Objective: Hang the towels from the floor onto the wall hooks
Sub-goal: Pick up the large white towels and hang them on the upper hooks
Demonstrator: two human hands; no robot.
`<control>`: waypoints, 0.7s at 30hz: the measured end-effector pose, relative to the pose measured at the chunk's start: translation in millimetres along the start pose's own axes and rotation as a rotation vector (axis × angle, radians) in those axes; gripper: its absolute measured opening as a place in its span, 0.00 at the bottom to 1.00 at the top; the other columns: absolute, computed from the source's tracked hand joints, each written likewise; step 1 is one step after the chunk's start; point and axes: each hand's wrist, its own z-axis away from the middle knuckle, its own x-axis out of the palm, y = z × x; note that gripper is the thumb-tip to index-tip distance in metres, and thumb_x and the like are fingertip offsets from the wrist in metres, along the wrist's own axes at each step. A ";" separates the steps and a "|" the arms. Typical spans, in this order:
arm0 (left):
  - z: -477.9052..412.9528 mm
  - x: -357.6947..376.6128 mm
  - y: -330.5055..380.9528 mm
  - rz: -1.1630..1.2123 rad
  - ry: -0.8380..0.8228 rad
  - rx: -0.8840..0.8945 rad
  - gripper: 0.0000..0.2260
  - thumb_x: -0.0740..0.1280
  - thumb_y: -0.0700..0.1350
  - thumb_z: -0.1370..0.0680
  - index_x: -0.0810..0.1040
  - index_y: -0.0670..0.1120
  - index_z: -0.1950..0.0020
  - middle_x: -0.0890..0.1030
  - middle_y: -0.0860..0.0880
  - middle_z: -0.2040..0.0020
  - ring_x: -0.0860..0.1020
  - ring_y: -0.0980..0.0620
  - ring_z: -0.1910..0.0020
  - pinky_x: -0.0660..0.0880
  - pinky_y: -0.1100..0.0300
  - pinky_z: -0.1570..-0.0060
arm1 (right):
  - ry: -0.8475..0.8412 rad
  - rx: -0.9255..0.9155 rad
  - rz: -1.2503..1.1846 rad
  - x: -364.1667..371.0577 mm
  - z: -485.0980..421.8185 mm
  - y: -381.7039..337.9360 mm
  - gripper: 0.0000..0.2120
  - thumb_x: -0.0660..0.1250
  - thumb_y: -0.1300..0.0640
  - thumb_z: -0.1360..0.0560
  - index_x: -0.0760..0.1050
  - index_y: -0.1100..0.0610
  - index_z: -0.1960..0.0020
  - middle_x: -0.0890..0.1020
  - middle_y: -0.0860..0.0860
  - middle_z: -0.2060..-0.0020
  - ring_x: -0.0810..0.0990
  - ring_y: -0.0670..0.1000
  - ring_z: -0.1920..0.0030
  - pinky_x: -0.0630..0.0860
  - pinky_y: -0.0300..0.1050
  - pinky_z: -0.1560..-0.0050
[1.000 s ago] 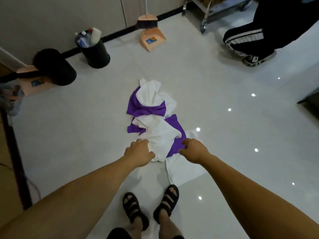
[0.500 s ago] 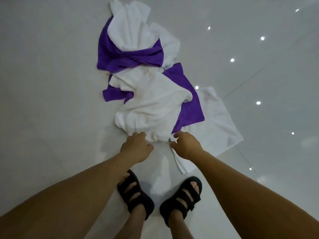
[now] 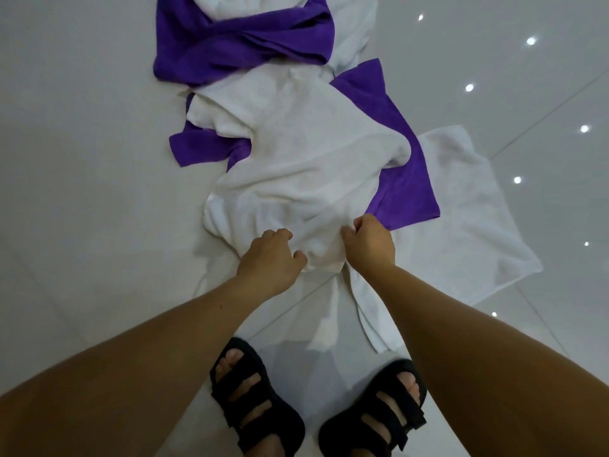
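Glossy white tile floor (image 3: pixel 82 159); towel pile lay just ahead of the black sandals (image 3: pixel 253 400).
Left hand (image 3: pixel 270 258) and right hand (image 3: pixel 369 244), fingers curled, each gripped the near edge of the top white towel (image 3: pixel 296 166). Beneath it lay a purple towel (image 3: pixel 405 179), with a flat white towel (image 3: pixel 471 209) spread to the right. Farther off lay a twisted purple towel (image 3: pixel 237 44). Tile showed on both sides of the pile.

Gone from touching to gripping the white towel (image 3: pixel 296 166).
Pushed forward onto its near edge with the left hand (image 3: pixel 270 258) and the right hand (image 3: pixel 370 244), fingers now curled into cloth, bunched up between them; seen from closer than before.
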 end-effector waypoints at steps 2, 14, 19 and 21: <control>1.5 -4.5 4.4 0.001 0.013 -0.001 0.24 0.60 0.55 0.22 0.65 0.47 0.27 0.69 0.46 0.31 0.70 0.45 0.36 0.69 0.53 0.43 | 0.070 -0.064 -0.018 -2.5 4.3 -2.1 0.10 0.61 0.51 0.21 0.72 0.57 0.47 0.77 0.50 0.59 0.77 0.53 0.56 0.74 0.49 0.53; 115.1 -179.2 80.7 0.205 0.148 0.085 0.29 0.68 0.48 0.25 0.63 0.50 0.26 0.70 0.48 0.33 0.72 0.45 0.37 0.72 0.48 0.40 | 0.072 -0.145 -0.806 -169.7 143.2 -140.1 0.04 0.61 0.56 0.24 0.74 0.52 0.54 0.78 0.46 0.58 0.77 0.46 0.57 0.72 0.40 0.59; 214.6 -301.5 127.9 0.173 0.227 0.331 0.44 0.74 0.48 0.31 0.52 0.60 0.23 0.62 0.51 0.26 0.64 0.49 0.29 0.69 0.50 0.36 | -0.330 -0.332 -0.662 -285.4 261.9 -224.6 0.06 0.65 0.57 0.31 0.81 0.56 0.63 0.83 0.51 0.65 0.80 0.51 0.61 0.74 0.45 0.58; 260.3 -346.2 145.8 0.123 0.212 0.450 0.42 0.75 0.49 0.32 0.56 0.63 0.25 0.59 0.55 0.25 0.60 0.51 0.27 0.67 0.52 0.34 | -0.483 -0.438 -0.639 -332.5 311.2 -257.1 0.07 0.64 0.58 0.34 0.81 0.58 0.63 0.82 0.54 0.65 0.81 0.51 0.62 0.76 0.44 0.61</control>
